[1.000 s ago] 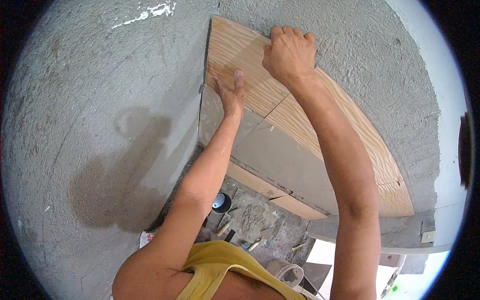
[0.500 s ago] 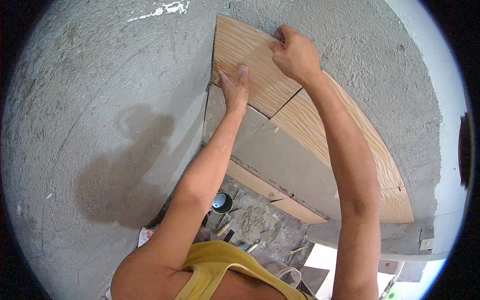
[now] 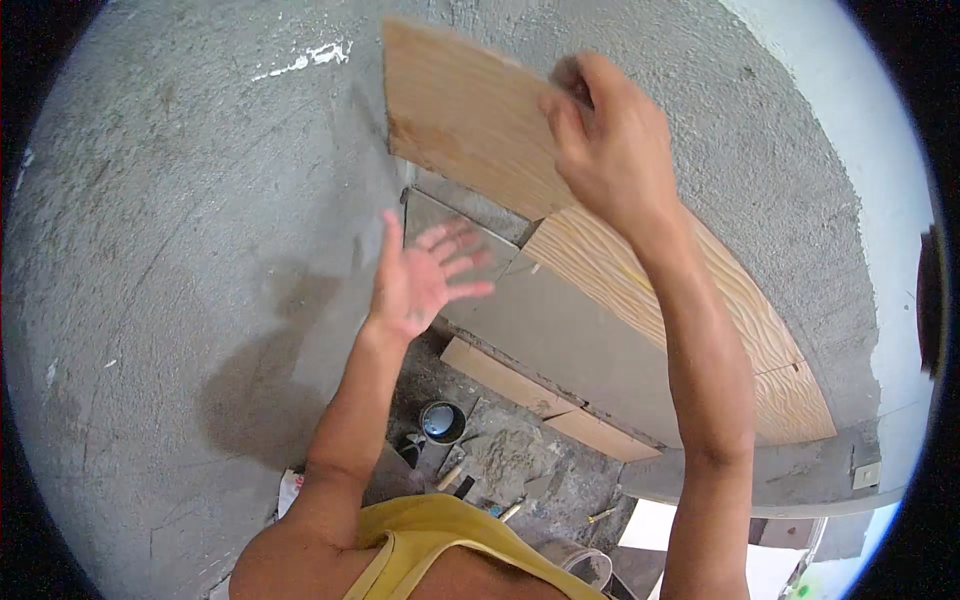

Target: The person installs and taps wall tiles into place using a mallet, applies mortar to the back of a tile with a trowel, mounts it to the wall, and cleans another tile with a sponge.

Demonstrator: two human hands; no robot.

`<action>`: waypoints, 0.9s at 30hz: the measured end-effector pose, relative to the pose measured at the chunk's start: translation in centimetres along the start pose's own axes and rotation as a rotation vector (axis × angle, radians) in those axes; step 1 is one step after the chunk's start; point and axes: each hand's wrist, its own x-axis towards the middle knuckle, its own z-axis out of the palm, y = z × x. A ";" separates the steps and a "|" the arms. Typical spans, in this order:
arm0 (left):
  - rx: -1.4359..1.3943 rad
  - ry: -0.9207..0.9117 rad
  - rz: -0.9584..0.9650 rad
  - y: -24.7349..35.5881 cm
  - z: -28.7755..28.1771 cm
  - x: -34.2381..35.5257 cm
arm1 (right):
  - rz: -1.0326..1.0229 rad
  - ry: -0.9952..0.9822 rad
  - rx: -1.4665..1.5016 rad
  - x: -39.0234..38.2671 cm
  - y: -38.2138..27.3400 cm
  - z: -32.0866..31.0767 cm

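Note:
A tan tile with a wavy relief [image 3: 460, 110] stands tilted out from the grey wall at the upper middle, slightly blurred. My right hand [image 3: 625, 150] grips its upper right edge, fingers curled over and partly hidden. Below the tile, my left hand [image 3: 425, 280] is raised with its palm showing and fingers spread, touching nothing. Bare grey wall shows between the lifted tile and the smooth grey tiles [image 3: 580, 330] beneath. A fixed wavy tan tile [image 3: 620, 265] runs on to the right, partly behind my right forearm.
Plain tan tiles [image 3: 505, 375] line the wall's foot. On the floor are a dark bucket [image 3: 442, 422] with pale liquid, a heap of mortar [image 3: 515, 455] and several hand tools. A rough plastered wall [image 3: 180, 250] rises on the left. A socket plate [image 3: 865, 476] sits low right.
My left hand has let go of the tile and dropped lower left, opening its fingers. The tile has come away from its place, shifting left, with my right hand still on its edge.

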 end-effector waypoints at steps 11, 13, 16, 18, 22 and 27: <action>0.191 0.168 -0.064 -6.7 7.5 -18.3 | -0.691 -0.006 0.187 -29.7 1.7 -11.5; 0.122 0.107 -0.104 -12.2 9.2 -20.8 | -0.615 0.004 0.169 -37.0 3.1 -13.9; 0.034 0.023 -0.154 -20.6 11.3 -23.6 | -0.400 0.047 0.052 -46.4 4.6 -19.2; 0.069 0.019 -0.175 -22.5 11.9 -25.3 | -0.235 0.097 -0.025 -50.2 3.9 -20.5; 0.062 0.069 -0.301 -20.5 10.3 -24.2 | 0.361 0.192 -0.148 -53.4 1.5 -18.6; 0.060 0.097 -0.465 -16.4 10.4 -22.5 | 1.134 0.041 -0.104 -62.2 -3.6 -17.8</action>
